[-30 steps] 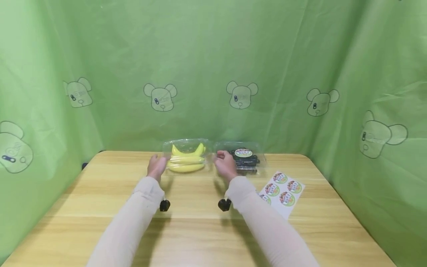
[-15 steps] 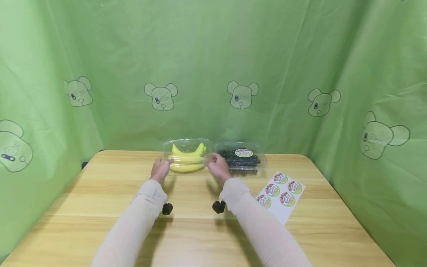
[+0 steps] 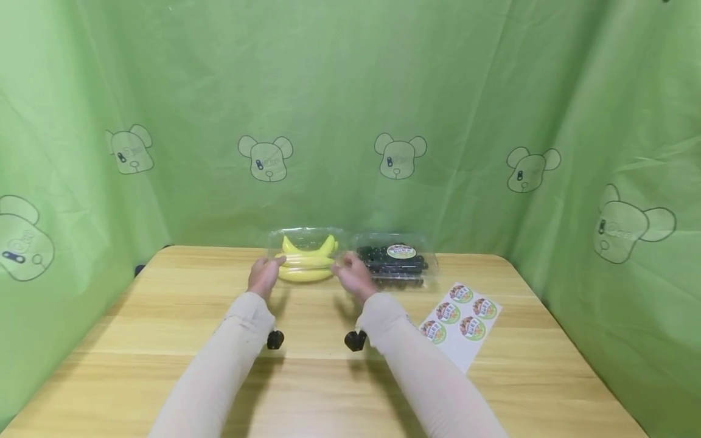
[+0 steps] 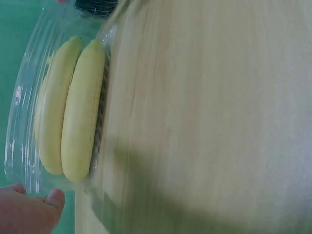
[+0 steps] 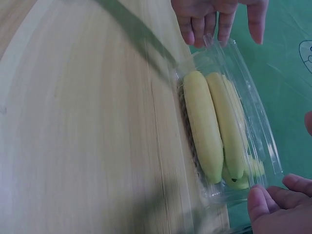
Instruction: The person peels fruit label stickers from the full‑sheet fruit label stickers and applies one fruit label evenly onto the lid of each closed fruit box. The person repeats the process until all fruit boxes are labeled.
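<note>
A clear plastic clamshell box [image 3: 306, 232] of yellow bananas [image 3: 306, 275] stands at the table's back edge. My left hand [image 3: 264, 277] is at its left end. In the right wrist view, that hand's fingers reach down to the end of the box, fairly straight, with the thumb apart. At the opposite end is my right hand [image 3: 355, 277], its thumb and fingers [image 5: 258, 201] touching or very near the box's corner. To the right stands a second clear box [image 3: 429, 243] of dark, round, grape-like pieces [image 3: 378, 257], with a round label [image 3: 401, 251] on top.
A white sheet of round stickers [image 3: 457, 350] lies right of my right forearm. The wooden table [image 3: 306, 395] extends toward me. Green curtains [image 3: 328, 73] with mouse-head prints surround its back and sides. Black devices [image 3: 275, 339] hang at both wrists.
My right hand has moved left, from in front of the dark pieces to the right end of the banana box. My left hand has shifted slightly right. Both boxes have stayed in place.
</note>
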Demonstrator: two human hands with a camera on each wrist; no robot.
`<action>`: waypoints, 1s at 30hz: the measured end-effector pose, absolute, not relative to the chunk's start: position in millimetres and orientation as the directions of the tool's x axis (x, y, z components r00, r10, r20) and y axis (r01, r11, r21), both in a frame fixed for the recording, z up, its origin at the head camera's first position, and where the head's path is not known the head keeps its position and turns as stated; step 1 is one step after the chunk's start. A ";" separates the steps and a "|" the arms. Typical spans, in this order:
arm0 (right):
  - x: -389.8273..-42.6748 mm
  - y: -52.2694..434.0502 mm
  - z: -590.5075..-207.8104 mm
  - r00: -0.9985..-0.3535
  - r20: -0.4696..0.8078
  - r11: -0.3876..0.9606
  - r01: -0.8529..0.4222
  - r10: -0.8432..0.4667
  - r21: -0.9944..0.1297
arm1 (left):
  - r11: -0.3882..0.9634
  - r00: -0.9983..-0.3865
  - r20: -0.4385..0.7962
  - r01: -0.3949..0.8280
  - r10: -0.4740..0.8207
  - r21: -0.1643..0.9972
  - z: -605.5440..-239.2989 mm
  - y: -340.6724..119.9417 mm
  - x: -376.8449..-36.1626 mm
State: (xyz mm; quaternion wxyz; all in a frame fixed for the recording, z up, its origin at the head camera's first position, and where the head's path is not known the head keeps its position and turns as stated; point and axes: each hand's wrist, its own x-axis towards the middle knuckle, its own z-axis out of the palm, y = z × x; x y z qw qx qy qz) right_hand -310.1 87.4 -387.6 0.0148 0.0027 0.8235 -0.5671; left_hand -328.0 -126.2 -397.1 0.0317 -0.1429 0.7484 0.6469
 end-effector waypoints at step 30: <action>-304.9 86.1 -391.0 -0.990 -0.091 0.354 0.048 -0.106 -0.934 | 0.078 -0.937 -0.242 -0.269 -0.254 0.960 -388.7 -142.4 -332.3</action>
